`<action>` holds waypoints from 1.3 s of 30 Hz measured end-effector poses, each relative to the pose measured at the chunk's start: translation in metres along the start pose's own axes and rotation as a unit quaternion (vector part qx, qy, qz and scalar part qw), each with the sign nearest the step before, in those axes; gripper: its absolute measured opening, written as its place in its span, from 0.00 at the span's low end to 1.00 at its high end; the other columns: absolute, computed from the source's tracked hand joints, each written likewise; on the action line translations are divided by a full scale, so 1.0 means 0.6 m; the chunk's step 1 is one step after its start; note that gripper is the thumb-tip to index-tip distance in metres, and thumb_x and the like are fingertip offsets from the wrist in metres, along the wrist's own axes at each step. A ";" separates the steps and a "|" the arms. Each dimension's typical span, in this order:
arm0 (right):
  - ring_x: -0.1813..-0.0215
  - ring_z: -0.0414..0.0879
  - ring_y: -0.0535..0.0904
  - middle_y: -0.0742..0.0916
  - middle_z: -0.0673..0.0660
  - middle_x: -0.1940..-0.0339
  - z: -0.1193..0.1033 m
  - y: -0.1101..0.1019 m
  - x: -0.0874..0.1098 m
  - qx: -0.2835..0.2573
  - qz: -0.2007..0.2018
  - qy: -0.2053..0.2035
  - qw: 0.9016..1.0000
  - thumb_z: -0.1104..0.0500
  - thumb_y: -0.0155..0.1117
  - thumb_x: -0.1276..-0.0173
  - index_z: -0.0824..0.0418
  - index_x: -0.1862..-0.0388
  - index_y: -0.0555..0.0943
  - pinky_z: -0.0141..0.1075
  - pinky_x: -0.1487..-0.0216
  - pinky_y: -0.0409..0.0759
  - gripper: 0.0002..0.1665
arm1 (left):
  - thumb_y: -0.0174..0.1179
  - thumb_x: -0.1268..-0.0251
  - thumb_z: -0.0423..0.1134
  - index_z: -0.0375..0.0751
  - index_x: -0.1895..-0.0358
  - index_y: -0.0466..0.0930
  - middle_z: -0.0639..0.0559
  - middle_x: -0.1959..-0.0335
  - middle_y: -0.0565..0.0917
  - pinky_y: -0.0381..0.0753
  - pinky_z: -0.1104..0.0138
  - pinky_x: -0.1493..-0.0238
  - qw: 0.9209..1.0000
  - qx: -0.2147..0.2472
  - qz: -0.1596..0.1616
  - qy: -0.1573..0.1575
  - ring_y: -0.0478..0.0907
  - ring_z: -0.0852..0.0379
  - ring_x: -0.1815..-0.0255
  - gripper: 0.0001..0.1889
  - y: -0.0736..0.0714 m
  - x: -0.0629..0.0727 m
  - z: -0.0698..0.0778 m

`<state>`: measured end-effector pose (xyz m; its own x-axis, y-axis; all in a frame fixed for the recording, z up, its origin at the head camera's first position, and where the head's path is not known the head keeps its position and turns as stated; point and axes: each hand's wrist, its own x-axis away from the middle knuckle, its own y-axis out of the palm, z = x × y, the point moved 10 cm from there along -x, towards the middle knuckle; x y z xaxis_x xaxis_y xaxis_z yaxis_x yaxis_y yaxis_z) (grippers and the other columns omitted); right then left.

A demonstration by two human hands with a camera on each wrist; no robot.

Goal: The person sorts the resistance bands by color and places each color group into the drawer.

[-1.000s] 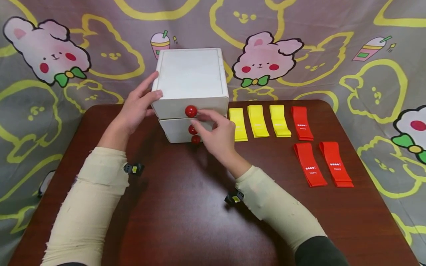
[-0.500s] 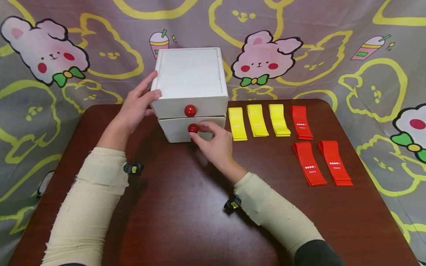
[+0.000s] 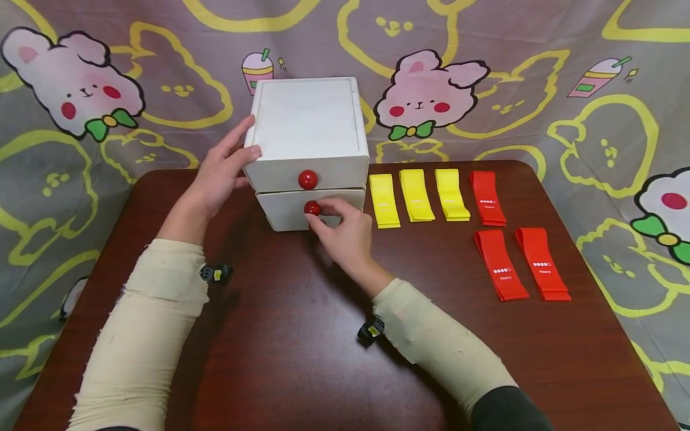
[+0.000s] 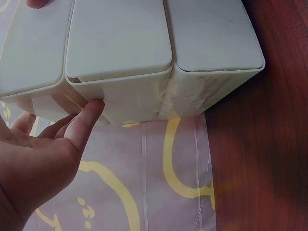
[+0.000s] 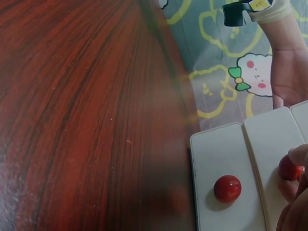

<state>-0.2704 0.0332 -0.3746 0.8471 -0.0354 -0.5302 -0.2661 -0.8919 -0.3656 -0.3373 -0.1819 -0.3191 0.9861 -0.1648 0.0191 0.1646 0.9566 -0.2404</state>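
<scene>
A white drawer cabinet [image 3: 309,120] with red ball knobs stands at the back of the table. My left hand [image 3: 218,170] rests against its left side, thumb near the top front edge. In the left wrist view, the fingertips [image 4: 96,107] touch the cabinet's side near the seam between two drawers. My right hand [image 3: 347,233] pinches the middle drawer's red knob [image 3: 312,208] between thumb and index finger. Above it is the top drawer's knob [image 3: 308,179], untouched. The bottom knob [image 5: 227,188] shows in the right wrist view; from the head it is hidden behind the right hand. All drawer fronts look closed.
Right of the cabinet lie three folded yellow bands [image 3: 417,194] in a row. Beside and in front of them are three folded red bands [image 3: 501,266] printed "Heavy". A patterned cloth [image 3: 517,78] hangs behind the dark wooden table [image 3: 280,359].
My right hand has moved down from beside the top knob and now pinches the middle knob. The left hand stays against the cabinet.
</scene>
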 end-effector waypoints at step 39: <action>0.63 0.39 0.85 0.90 0.48 0.65 -0.004 -0.005 0.030 -0.055 0.021 -0.007 0.998 0.53 0.80 0.42 0.57 0.58 0.89 0.33 0.75 0.74 0.15 | 0.54 0.25 0.51 0.75 0.23 0.56 0.55 0.22 0.59 0.76 0.54 0.43 1.000 0.001 0.002 0.007 0.67 0.50 0.34 0.31 -0.001 0.002 0.002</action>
<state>-0.2533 0.0340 -0.3809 0.8295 -0.0677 -0.5544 -0.2481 -0.9340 -0.2572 -0.3362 -0.1823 -0.3180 0.9863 -0.1648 0.0044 0.1611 0.9577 -0.2385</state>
